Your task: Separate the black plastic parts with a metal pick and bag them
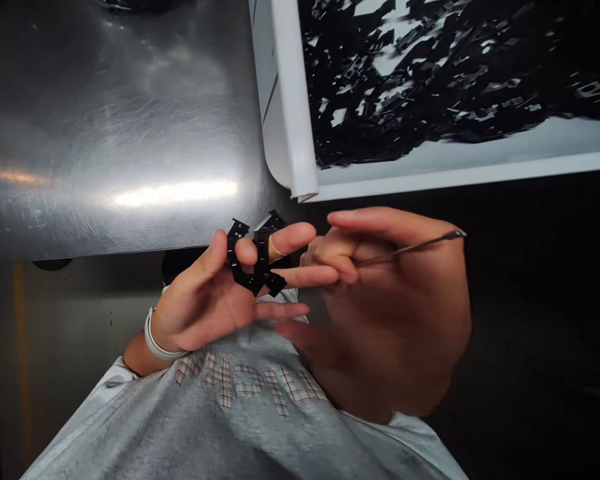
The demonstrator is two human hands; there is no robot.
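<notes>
My left hand [215,297] is palm up in front of my shirt, wearing a pale wristband and a tan band on one finger. Small angular black parts [250,283] sit among its thumb and fingers, with a white strip at the upper edge. My right hand [390,300] is beside it at the right, partly blurred, with its curled fingers close to the left fingertips; whether they touch is unclear. A thin dark metal tool [413,247] lies across the right hand, gripped at its left end, its other end pointing right.
A scratched shiny metal table [180,147] fills the upper left. To its right stands a white tray [295,100] heaped with many black pieces [460,73]. Dark floor shows at the far right. A dark object [130,3] is cut off at the top edge.
</notes>
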